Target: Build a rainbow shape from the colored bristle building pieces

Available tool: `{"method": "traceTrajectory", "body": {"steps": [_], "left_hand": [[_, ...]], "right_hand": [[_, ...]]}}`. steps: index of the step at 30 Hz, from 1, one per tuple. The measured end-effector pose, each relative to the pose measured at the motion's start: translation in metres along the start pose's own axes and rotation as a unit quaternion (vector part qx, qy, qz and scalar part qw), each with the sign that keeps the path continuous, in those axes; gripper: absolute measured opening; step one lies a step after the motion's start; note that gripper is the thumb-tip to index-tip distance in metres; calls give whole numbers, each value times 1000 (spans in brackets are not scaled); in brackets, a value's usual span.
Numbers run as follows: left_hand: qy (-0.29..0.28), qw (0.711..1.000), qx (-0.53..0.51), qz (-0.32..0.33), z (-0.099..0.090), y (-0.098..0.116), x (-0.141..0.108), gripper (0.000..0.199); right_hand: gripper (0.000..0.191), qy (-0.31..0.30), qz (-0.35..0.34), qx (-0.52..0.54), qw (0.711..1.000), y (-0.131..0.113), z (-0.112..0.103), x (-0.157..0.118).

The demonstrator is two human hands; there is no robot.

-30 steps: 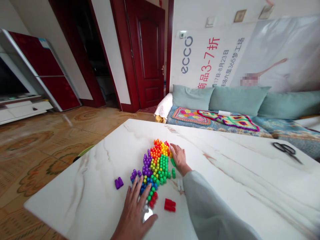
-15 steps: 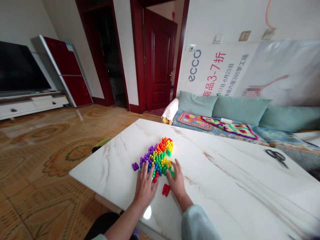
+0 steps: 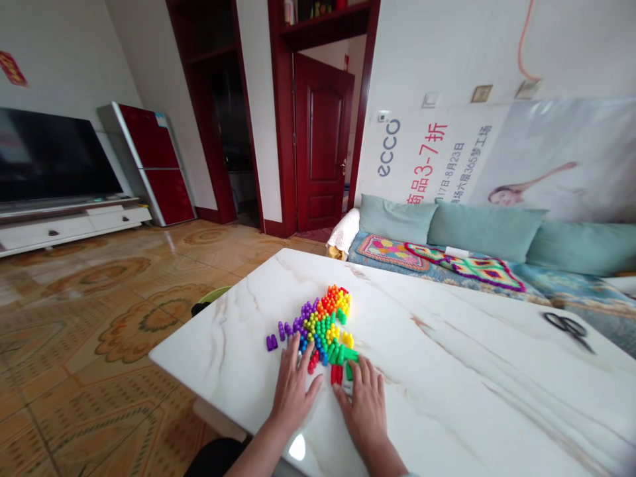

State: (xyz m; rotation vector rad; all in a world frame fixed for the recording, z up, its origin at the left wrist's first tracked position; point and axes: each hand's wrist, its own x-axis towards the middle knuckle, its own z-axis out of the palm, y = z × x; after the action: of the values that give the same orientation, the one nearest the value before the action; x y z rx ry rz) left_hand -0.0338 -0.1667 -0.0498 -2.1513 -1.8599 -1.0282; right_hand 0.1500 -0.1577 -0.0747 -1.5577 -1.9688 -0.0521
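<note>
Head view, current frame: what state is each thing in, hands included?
Left hand: open, fingertips at the pieces
Right hand: open, fingers spread, beside red and green pieces
Coloured pieces: loose, crowded together
Scissors: lying flat, blades look closed
Wooden door: ajar
Refrigerator: both doors shut
Television: screen dark

Left hand (image 3: 292,394) blocks part of the blue pieces (image 3: 324,358) around 1 o'clock from it, so no clue how many. Right hand (image 3: 365,401) kinda covers a green piece (image 3: 350,371) at its 11. TV (image 3: 54,156) at 9–10 o'clock gets chopped by the frame, and the dark thing (image 3: 213,458) at 7 is cut off too, can't tell what it is.
</note>
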Motion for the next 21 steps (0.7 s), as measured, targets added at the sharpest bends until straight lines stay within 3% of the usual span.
{"method": "traceTrajectory", "body": {"steps": [2,5,7,9,12,16,21], "left_hand": [[42,997,12,-59,-13,-13,2,56],[106,969,43,-218,-29,-50,10,60],[111,945,48,-304,-31,-78,19,64],[87,933,28,-349,-23,-97,31,64],[46,936,-46,-346,7,-104,56,61],[9,952,-158,-262,45,-94,92,52],[-57,960,-189,-199,58,-87,123,45]], "right_hand": [[56,9,9,30,999,9,-2,5],[69,10,77,67,995,43,-7,17],[75,27,146,76,986,73,-8,35],[83,51,193,74,977,99,-2,63],[87,33,202,91,975,106,20,112],[73,-68,118,125,983,65,55,166],[49,-118,39,126,984,28,66,187]]}}
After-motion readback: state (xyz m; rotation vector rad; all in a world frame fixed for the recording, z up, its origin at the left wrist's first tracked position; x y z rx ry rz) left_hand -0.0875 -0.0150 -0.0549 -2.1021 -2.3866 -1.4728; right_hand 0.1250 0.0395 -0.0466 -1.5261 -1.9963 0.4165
